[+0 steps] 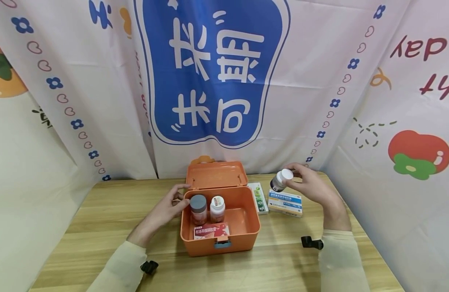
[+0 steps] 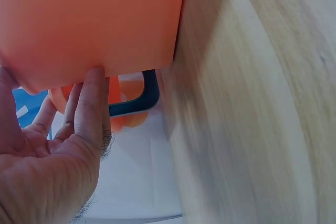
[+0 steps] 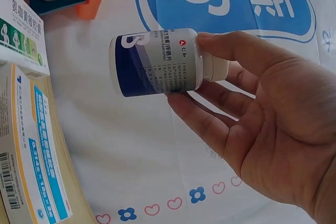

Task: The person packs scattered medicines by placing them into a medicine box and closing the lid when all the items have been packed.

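Observation:
An orange box stands on the table with its lid raised at the back. My left hand holds its left wall near the back corner, thumb over the rim and fingers along the outside; the left wrist view shows the fingers against the outer wall. Inside are a grey-capped bottle, a white-capped bottle and a red medicine box. To the right of the box, my right hand pinches a white-and-blue pill bottle near its white cap, tilted above the table.
A blue-and-white medicine carton lies on the table below the raised bottle. Between it and the orange box is a green-and-white carton. A printed cloth hangs behind the table. The box's dark handle shows in the left wrist view.

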`<act>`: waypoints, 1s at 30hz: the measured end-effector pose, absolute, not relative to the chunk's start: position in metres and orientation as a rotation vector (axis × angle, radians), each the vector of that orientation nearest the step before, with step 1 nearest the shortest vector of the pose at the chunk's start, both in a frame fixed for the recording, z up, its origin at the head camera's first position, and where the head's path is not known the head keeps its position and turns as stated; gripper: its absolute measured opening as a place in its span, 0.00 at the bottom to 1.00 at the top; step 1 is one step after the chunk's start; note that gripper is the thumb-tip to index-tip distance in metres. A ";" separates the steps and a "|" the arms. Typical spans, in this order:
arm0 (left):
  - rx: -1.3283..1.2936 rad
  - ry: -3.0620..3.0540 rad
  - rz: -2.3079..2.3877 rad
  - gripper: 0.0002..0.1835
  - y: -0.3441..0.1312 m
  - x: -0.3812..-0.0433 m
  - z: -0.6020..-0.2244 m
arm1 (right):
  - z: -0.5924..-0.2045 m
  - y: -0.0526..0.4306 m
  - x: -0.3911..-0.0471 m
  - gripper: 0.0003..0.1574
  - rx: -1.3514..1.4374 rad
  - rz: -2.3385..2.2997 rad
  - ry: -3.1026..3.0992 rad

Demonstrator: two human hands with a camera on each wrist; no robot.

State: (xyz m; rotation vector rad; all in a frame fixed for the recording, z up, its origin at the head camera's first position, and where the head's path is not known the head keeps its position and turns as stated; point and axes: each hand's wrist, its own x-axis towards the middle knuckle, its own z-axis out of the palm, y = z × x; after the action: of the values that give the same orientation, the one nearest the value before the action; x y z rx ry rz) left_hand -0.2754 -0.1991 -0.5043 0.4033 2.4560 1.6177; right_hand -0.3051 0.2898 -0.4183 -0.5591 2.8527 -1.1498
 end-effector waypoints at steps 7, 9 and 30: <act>0.403 2.458 1.638 0.28 -0.198 -0.276 -0.504 | -0.411 0.272 -0.303 0.21 -0.621 -1.110 2.850; 0.397 2.461 1.637 0.28 -0.198 -0.276 -0.505 | -0.409 0.267 -0.302 0.22 -0.624 -1.094 2.847; 0.405 2.499 1.604 0.27 -0.197 -0.275 -0.502 | -0.389 0.227 -0.290 0.22 -0.785 -1.146 2.773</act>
State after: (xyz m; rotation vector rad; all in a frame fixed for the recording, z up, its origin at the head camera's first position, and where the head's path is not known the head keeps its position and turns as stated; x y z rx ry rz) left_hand -0.2750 -0.1975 -0.5021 0.4048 2.4987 1.6042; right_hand -0.2901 0.2270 -0.3888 -0.7848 2.7734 -1.1455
